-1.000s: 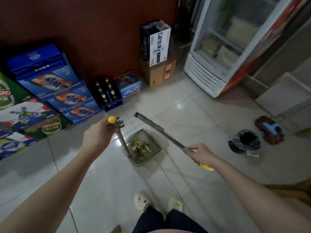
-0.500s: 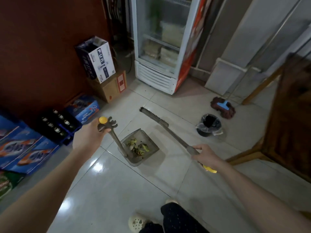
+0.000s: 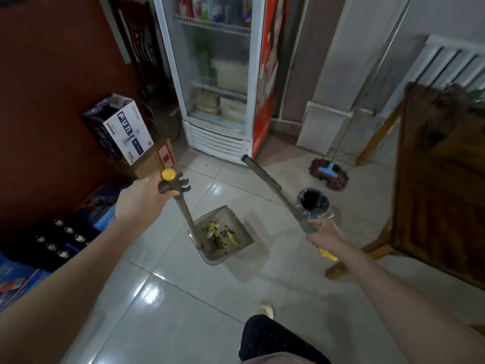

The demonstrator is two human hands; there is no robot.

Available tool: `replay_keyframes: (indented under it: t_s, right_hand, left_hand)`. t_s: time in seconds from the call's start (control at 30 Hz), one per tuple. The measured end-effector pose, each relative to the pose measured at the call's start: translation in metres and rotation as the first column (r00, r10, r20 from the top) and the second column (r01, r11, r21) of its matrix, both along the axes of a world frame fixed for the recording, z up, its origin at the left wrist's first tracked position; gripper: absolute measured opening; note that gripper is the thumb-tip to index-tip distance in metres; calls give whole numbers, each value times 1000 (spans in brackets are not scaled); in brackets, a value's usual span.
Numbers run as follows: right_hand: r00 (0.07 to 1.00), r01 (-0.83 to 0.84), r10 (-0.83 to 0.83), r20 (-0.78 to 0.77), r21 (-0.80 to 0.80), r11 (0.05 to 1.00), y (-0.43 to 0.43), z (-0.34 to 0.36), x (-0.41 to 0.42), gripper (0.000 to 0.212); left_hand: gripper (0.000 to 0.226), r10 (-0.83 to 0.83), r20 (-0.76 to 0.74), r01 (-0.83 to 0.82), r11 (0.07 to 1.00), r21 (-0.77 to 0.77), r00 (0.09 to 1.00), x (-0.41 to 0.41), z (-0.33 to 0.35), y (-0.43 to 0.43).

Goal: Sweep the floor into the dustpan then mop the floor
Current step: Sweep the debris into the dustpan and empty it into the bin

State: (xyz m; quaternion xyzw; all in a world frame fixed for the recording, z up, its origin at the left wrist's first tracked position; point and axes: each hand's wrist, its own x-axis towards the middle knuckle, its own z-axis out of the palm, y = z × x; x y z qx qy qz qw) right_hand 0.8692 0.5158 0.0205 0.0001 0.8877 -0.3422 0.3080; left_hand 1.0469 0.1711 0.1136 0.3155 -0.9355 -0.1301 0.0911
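The left hand (image 3: pixel 143 198) is clenched round the yellow-capped top of a long-handled dustpan (image 3: pixel 219 256). Its grey pan holds yellow-green scraps (image 3: pixel 221 233) low over the middle of the tiled floor (image 3: pixel 183 311). The right hand (image 3: pixel 324 235) grasps the broom (image 3: pixel 270 185) near its yellow end, the stick slanting up and away toward a glass-door fridge (image 3: pixel 217 74). Just beyond that hand stands a small lined bin (image 3: pixel 312 203), and a mop (image 3: pixel 329 174) rests on the floor near its far right edge.

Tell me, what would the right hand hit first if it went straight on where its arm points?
The right hand would likely reach the fridge base, where its broom also aims. The bin sits just right of that line; depth is unclear.
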Motion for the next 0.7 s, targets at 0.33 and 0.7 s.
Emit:
replay_keyframes:
  t_s: [0.33,0.7]
  right_hand:
    - [998,19,-21,-52,-46,999,21,22,-98,48]
    - [983,156,-155,-94,8,988,77,32,-151,52]
  left_hand:
    - [50,-129,-1,129,991,-29,992,-142,29,14]
    - [36,-319,-59,306,937,-168,946,-258,45,52]
